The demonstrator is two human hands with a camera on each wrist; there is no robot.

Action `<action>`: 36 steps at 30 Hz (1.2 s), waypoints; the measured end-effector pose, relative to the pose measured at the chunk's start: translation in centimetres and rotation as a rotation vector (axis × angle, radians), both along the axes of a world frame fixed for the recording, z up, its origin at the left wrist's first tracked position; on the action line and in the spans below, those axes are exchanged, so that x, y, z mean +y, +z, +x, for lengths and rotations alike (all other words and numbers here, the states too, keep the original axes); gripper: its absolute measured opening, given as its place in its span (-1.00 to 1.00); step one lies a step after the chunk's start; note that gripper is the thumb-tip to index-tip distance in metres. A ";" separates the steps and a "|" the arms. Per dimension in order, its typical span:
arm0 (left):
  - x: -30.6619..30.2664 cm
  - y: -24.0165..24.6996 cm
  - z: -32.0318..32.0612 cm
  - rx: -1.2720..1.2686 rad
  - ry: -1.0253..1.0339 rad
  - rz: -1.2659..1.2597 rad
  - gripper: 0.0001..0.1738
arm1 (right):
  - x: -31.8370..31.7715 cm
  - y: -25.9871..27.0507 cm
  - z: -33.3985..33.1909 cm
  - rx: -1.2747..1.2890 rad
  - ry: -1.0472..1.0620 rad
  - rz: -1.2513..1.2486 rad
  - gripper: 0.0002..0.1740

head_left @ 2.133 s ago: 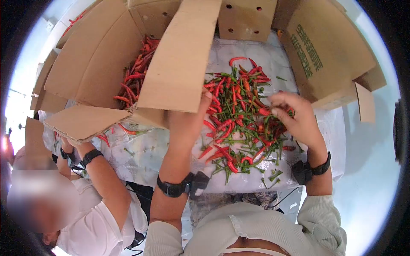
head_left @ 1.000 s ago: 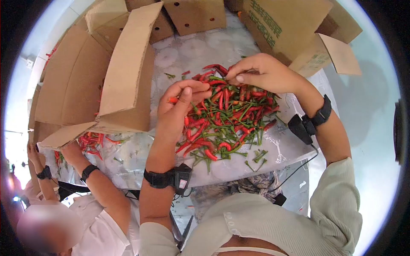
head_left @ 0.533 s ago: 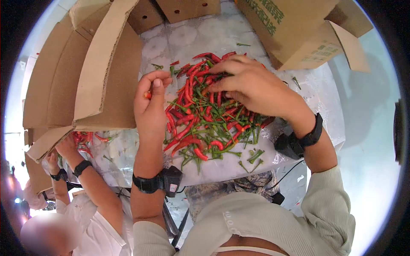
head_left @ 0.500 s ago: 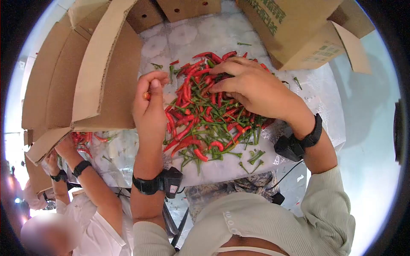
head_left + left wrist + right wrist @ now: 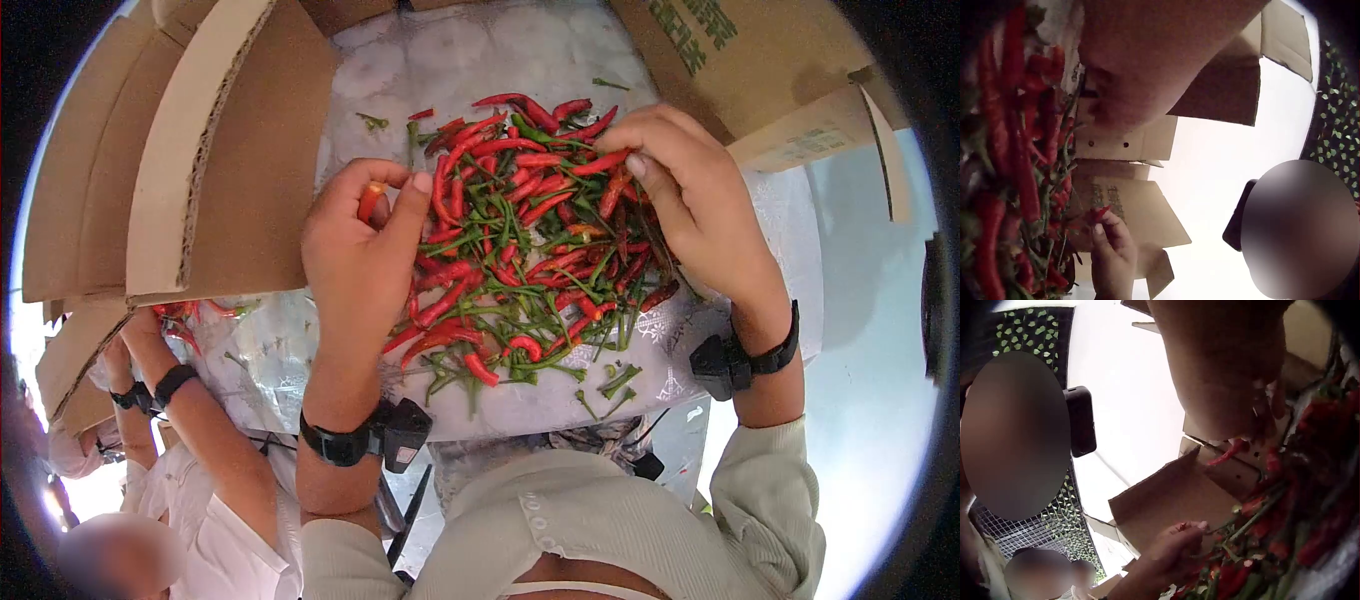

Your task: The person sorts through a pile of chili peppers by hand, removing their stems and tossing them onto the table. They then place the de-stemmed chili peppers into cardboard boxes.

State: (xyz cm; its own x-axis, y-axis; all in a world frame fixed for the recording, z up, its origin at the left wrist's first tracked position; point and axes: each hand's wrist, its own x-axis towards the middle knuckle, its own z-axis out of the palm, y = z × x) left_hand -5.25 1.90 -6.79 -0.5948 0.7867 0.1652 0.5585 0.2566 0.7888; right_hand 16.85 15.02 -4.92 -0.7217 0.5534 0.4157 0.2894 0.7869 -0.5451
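Observation:
A loose pile of red chili peppers [image 5: 545, 190] with green stems lies on the table between my hands. My left hand [image 5: 355, 255] stands at the pile's left side, fingers curled round a chili whose orange-red end [image 5: 371, 200] shows between fingers and thumb. At the upper right of the pile, my right hand [image 5: 695, 190] pinches a red chili [image 5: 600, 164] between thumb and fingertips, its tip pointing left. This same pinched chili [image 5: 1229, 453] hangs below the fingers in the right wrist view. From the left wrist view, my right hand [image 5: 1113, 256] appears beyond the pile.
An open cardboard box [image 5: 265, 170] stands close to my left hand; another box with green print [image 5: 740, 60] is at the back right. Loose green stems [image 5: 615, 385] lie at the table's front. To the left, another person's arm [image 5: 215, 435] reaches to more chilies.
My right hand has moved out of the pile to the right and now pinches a red chili. The left hand stays beside the pile with its chili. The head view has shifted slightly.

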 end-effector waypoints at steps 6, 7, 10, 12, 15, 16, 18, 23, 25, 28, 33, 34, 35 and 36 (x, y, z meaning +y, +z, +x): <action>0.0 -0.2 1.1 0.255 -0.110 -0.020 -0.76 | 1.0 0.7 1.6 -0.110 -0.031 0.019 -0.64; 0.0 0.0 1.2 0.221 -0.116 -0.044 -0.77 | 0.9 0.9 1.8 -0.154 -0.007 -0.004 -0.61; -0.1 0.3 1.2 0.200 -0.128 -0.128 -0.76 | 0.2 0.1 1.4 -0.160 0.142 -0.110 -0.60; -0.1 -0.1 0.9 0.248 -0.133 -0.076 -0.78 | 0.2 -0.2 1.2 -0.210 0.166 0.018 -0.68; -0.1 0.2 1.1 0.216 -0.110 -0.087 -0.81 | 0.1 0.0 1.3 -0.201 0.149 0.041 -0.81; -0.1 0.4 1.3 0.188 -0.100 -0.105 -0.82 | 0.1 0.2 1.3 -0.206 0.135 0.020 -0.83; -0.1 0.4 1.3 0.189 -0.084 -0.092 -0.82 | 0.1 0.2 1.4 -0.188 0.099 -0.009 -0.84; -0.2 -0.7 0.8 0.203 -0.092 0.031 -0.82 | 0.9 -0.1 1.7 0.005 0.057 -0.222 -0.88; -0.2 -0.6 0.9 0.146 -0.105 0.057 -0.81 | 0.9 0.8 1.8 0.115 0.100 -0.399 -0.89; -0.2 0.2 1.4 0.202 -0.124 0.001 -0.81 | 1.3 1.0 2.1 0.095 0.132 -0.518 -0.85; -0.1 0.5 1.5 0.152 -0.115 -0.017 -0.82 | 2.4 -0.2 3.4 -0.294 0.183 -0.169 -0.71; -0.2 0.5 1.5 0.151 -0.109 -0.031 -0.80 | 2.3 -0.2 3.3 -0.284 0.168 -0.154 -0.69; -0.3 0.4 1.4 0.127 -0.118 -0.019 -0.80 | 2.1 -0.1 3.1 -0.273 0.153 -0.140 -0.68; -0.3 0.1 1.2 0.105 -0.127 -0.007 -0.80 | 1.8 -0.1 2.9 -0.260 0.137 -0.126 -0.66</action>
